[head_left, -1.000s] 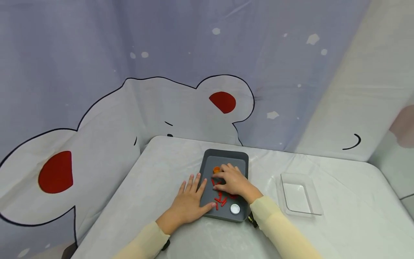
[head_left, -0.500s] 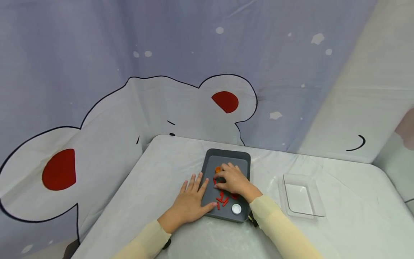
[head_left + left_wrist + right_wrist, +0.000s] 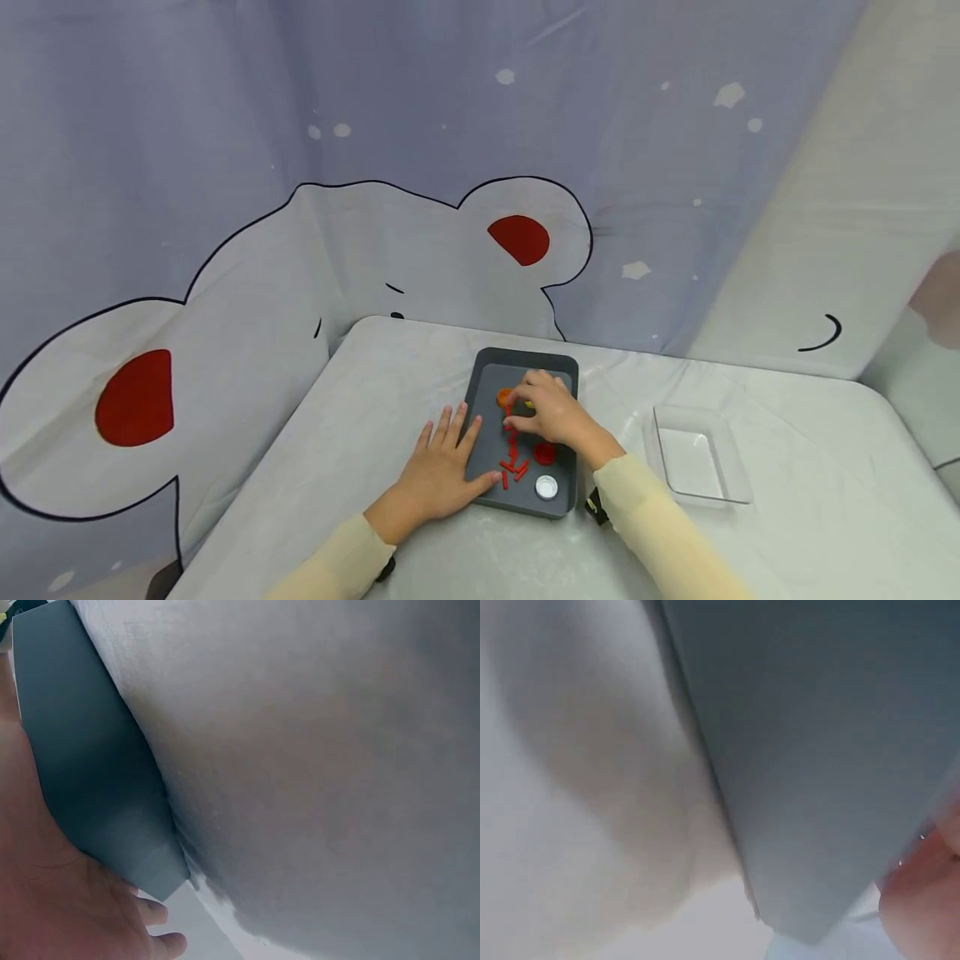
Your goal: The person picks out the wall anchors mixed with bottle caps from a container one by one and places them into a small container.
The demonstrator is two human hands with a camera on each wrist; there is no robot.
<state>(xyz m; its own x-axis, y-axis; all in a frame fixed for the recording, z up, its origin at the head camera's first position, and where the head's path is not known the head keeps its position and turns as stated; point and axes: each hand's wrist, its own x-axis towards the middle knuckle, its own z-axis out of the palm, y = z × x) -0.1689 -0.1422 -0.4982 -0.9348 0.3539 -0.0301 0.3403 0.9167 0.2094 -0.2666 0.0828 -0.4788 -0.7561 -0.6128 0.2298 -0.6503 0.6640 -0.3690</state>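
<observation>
My left hand (image 3: 435, 475) lies flat with spread fingers at the left edge of the grey tray (image 3: 480, 367); its thumb reaches over the near rim. In the left wrist view, the palm rests against the tray's outer wall (image 3: 97, 742). Above the middle of the tray, my right hand (image 3: 553, 412) pinches a small red stick (image 3: 508, 411) between thumb and fingertips. Several more red sticks (image 3: 513, 468) lie loose below it. A red cap (image 3: 544, 453), a white cap (image 3: 547, 487) and an orange cap (image 3: 504, 397) are inside the tray. A yellow piece (image 3: 529, 405) is mostly hidden behind the fingers.
A clear plastic box (image 3: 701, 457) stands on the white-covered table (image 3: 405, 367), to the right of the tray. Behind the table hangs a curtain (image 3: 420, 100) with a bear print. The right wrist view is mostly filled by the tray's side wall (image 3: 802, 750).
My right hand has lifted a little and shifted right, carrying the red stick. More of the red cap and a yellow piece now show. My left hand stays in place.
</observation>
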